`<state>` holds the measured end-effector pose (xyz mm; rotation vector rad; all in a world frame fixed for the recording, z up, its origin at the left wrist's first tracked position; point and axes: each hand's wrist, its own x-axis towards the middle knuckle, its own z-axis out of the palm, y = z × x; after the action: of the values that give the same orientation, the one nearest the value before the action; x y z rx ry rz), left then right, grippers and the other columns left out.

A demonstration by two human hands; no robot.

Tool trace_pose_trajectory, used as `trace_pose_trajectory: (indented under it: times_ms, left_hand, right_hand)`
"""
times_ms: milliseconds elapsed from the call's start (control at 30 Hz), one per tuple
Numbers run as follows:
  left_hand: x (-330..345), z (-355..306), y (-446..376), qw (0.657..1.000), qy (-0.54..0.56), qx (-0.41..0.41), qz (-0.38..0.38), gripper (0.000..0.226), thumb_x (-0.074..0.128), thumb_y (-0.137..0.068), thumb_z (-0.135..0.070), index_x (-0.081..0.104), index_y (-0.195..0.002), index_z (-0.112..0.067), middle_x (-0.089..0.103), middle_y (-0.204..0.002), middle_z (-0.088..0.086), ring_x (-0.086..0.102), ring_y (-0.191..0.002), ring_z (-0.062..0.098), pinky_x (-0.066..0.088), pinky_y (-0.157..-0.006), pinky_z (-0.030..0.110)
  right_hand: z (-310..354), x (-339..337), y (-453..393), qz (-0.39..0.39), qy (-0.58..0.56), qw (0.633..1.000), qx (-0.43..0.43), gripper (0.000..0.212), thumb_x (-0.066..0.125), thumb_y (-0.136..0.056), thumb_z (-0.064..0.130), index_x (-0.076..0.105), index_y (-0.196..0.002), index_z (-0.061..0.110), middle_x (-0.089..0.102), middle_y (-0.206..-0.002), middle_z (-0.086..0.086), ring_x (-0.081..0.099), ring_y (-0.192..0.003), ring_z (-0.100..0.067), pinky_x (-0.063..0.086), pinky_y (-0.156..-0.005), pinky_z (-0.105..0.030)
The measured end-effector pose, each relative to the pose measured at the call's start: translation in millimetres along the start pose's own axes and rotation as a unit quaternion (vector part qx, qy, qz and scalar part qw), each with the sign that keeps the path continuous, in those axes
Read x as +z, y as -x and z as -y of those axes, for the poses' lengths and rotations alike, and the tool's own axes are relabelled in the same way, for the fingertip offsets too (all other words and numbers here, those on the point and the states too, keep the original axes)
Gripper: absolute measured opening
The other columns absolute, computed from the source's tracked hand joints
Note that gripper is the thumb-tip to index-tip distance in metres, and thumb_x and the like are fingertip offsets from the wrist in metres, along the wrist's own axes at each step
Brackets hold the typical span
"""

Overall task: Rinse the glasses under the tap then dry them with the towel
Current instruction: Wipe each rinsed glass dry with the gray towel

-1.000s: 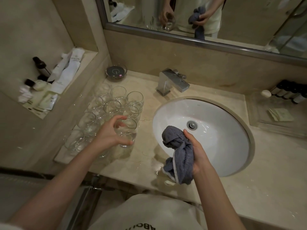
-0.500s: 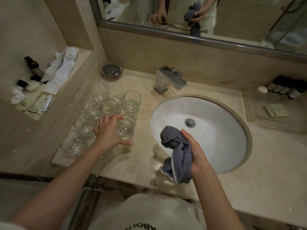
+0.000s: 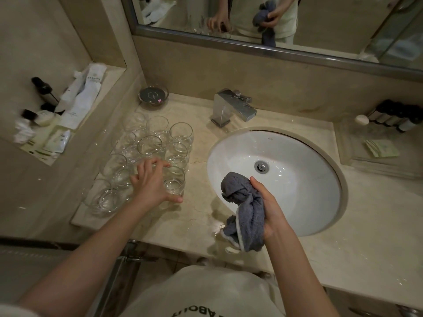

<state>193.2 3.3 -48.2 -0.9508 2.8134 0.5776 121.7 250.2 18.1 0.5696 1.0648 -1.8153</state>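
Beige marble runs across the bathroom counter [image 3: 196, 216] and up the wall behind it, its polished top speckled with water drops near the front edge. Set into the counter is a white oval basin [image 3: 297, 179] with a metal drain at its bottom, and a square chrome tap [image 3: 231, 107] stands behind it with its spout reaching toward the bowl. Above the wall strip hangs a metal-framed mirror [image 3: 320, 26], which reflects the person's hands and pale shirt. To the left of the basin a cluster of clear glasses [image 3: 158, 143] stands upright on the counter, packed rim to rim in rows, with a small round dish [image 3: 153, 96] behind them near the wall. The left hand [image 3: 152, 181] lies over the front of the cluster, fingers curled down over the rim of the nearest glass [image 3: 175, 180] and the thumb stretched along its base, so it grips that glass, which appears to stand on the counter. The right hand [image 3: 267, 202] is closed round a bunched grey towel [image 3: 245, 209], held above the near rim of the basin with its ends hanging down. A recessed shelf [image 3: 107, 88] on the left wall carries white tubes, dark bottles and sachets. At the far right a clear tray [image 3: 350, 154] holds a row of dark small bottles and a folded green packet.
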Motion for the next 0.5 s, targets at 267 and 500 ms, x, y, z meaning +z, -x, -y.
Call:
trace_pose_trajectory:
  times_ms: [267,500]
  left_hand:
    - [1.7,-1.1,-0.3,0.999,-0.045,-0.002,0.014,0.118,0.088,-0.044,-0.061,0.034,-0.141,-0.021,0.025,-0.148,0.002,0.015,-0.141,0.025,0.026,-0.109,0.047]
    - [1.4,1.1,9.0,0.999,-0.027,0.022,0.01,0.136,0.09,-0.043,-0.057,0.014,-0.153,-0.03,0.016,-0.157,0.003,0.011,-0.145,0.025,0.018,-0.114,0.056]
  right_hand:
    - [-2.1,-3.8,0.6,-0.004,0.003,1.0,-0.006,0.057,0.048,-0.095,0.044,0.076,-0.064,0.005,0.062,-0.055,-0.01,0.056,-0.04,-0.018,0.047,-0.042,-0.02]
    - [1.4,-21.3,1.1,0.011,-0.008,1.0,-0.01,0.06,0.047,-0.096,0.043,0.074,-0.058,0.005,0.06,-0.05,-0.008,0.055,-0.038,-0.018,0.047,-0.041,-0.018]
